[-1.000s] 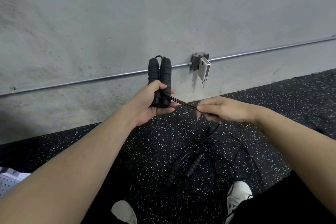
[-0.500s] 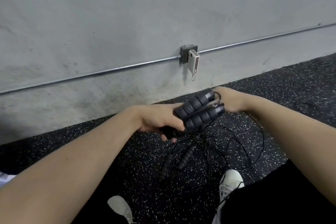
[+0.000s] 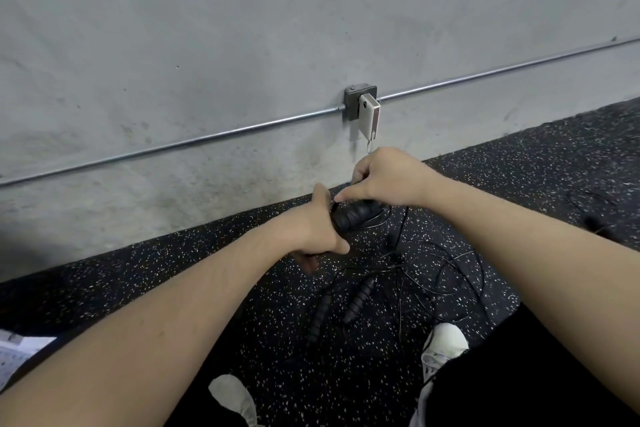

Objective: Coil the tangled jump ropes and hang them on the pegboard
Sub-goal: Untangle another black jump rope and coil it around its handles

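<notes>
My left hand (image 3: 317, 225) grips a pair of black foam jump-rope handles (image 3: 356, 215) held side by side, lying roughly level and pointing right. My right hand (image 3: 384, 177) is curled over their far end and pinches the thin black cord (image 3: 401, 222) against them. Loose loops of that cord hang down to the floor. A second jump rope lies below on the floor, its two black handles (image 3: 358, 300) amid a tangle of thin cord (image 3: 450, 274). The pegboard shows only as a white perforated corner (image 3: 17, 354) at the lower left edge.
A grey concrete wall faces me, with a metal conduit (image 3: 207, 139) and a junction box (image 3: 356, 100) holding a white charger. The floor is black speckled rubber (image 3: 207, 263). My two light shoes (image 3: 445, 343) stand at the bottom. More dark cord (image 3: 588, 215) lies at the far right.
The handles went from upright in my left hand to lying sideways. My right hand moved from pulling the cord out to the right to over the handles' end, carrying the cord around them.
</notes>
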`<action>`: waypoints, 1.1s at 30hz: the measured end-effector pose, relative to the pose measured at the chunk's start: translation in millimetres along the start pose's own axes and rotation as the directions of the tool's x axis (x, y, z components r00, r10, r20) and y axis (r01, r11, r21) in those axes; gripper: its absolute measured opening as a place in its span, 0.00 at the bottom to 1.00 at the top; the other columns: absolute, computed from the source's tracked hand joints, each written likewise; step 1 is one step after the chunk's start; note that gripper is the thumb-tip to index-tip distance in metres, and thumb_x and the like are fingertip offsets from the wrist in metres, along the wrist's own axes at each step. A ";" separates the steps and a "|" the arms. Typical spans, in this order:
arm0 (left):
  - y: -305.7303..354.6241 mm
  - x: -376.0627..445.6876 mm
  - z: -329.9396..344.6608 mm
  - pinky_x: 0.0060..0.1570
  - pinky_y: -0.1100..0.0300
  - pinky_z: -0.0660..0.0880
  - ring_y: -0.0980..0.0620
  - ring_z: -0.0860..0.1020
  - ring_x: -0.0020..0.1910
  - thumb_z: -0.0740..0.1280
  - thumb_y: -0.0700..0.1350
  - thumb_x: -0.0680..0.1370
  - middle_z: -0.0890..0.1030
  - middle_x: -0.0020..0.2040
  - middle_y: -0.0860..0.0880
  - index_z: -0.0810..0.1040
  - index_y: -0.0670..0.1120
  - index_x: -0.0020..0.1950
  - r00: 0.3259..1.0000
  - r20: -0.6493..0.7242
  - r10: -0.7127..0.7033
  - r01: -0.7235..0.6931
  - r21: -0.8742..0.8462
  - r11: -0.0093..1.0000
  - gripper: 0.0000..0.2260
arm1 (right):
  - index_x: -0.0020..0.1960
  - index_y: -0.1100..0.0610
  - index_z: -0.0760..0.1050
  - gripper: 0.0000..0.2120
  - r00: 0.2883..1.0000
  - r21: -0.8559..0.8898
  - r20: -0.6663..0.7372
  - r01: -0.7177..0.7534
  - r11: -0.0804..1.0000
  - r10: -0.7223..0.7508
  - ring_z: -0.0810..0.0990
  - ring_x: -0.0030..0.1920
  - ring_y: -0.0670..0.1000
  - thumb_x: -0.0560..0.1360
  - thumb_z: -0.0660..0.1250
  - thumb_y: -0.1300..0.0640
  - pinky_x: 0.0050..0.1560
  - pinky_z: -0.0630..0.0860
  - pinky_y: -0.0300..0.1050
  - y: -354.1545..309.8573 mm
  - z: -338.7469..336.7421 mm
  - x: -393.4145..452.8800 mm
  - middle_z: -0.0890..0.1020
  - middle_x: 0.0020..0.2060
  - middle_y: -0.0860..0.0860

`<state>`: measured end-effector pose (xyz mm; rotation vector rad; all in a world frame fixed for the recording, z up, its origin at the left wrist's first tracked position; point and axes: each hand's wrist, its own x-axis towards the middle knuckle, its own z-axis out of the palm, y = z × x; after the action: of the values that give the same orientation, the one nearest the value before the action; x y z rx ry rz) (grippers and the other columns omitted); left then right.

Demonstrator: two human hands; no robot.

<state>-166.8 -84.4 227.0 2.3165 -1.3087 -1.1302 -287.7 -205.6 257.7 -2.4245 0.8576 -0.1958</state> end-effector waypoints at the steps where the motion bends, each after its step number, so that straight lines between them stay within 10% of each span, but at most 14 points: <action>1: -2.9 3.4 0.9 0.35 0.42 0.84 0.38 0.84 0.34 0.75 0.43 0.75 0.79 0.47 0.39 0.56 0.50 0.63 1.000 -0.016 -0.024 0.024 0.024 0.999 0.29 | 0.36 0.54 0.82 0.16 0.999 -0.005 0.026 0.029 1.000 -0.029 0.72 0.23 0.41 0.70 0.77 0.42 0.28 0.71 0.40 -7.6 4.9 -1.0 0.80 0.24 0.47; 9: -32.7 10.9 -21.3 0.36 0.44 0.84 0.43 0.82 0.36 0.74 0.40 0.77 0.82 0.45 0.41 0.72 0.42 0.61 0.980 -0.189 -0.064 -0.052 -0.551 0.833 0.16 | 0.51 0.61 0.81 0.16 0.993 0.116 0.111 0.036 0.993 -0.050 0.68 0.24 0.41 0.83 0.61 0.49 0.24 0.62 0.33 -34.0 27.6 -6.0 0.74 0.29 0.48; 13: -27.1 5.0 -20.6 0.43 0.45 0.85 0.46 0.83 0.40 0.76 0.41 0.75 0.84 0.48 0.43 0.80 0.47 0.53 0.937 -0.349 -0.037 -0.210 -0.641 0.739 0.10 | 0.41 0.55 0.74 0.17 0.997 0.213 0.077 -0.013 0.977 -0.004 0.69 0.26 0.44 0.84 0.59 0.47 0.30 0.64 0.39 -34.0 23.8 -4.5 0.73 0.27 0.47; 24: -14.8 -15.2 -41.6 0.23 0.64 0.73 0.44 0.79 0.34 0.66 0.36 0.81 0.78 0.51 0.33 0.68 0.43 0.68 0.999 -0.006 0.053 -0.021 -0.956 0.292 0.17 | 0.44 0.55 0.71 0.17 0.963 0.473 0.256 -0.050 0.880 -0.083 0.68 0.27 0.47 0.85 0.55 0.47 0.33 0.70 0.41 -16.4 15.4 -22.4 0.70 0.26 0.44; 33: -14.1 -23.4 -55.4 0.24 0.67 0.73 0.47 0.79 0.34 0.65 0.39 0.81 0.79 0.47 0.38 0.69 0.40 0.74 0.974 -0.161 0.156 -0.177 -0.980 0.089 0.21 | 0.40 0.55 0.72 0.22 0.988 0.452 0.129 0.017 0.892 -0.085 0.65 0.28 0.46 0.83 0.55 0.41 0.30 0.64 0.36 -2.2 12.1 -33.4 0.69 0.29 0.47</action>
<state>-124.6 -65.8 268.0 1.0278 -0.3656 -1.2739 -309.0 -178.1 250.3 -1.9970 0.6026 -0.2084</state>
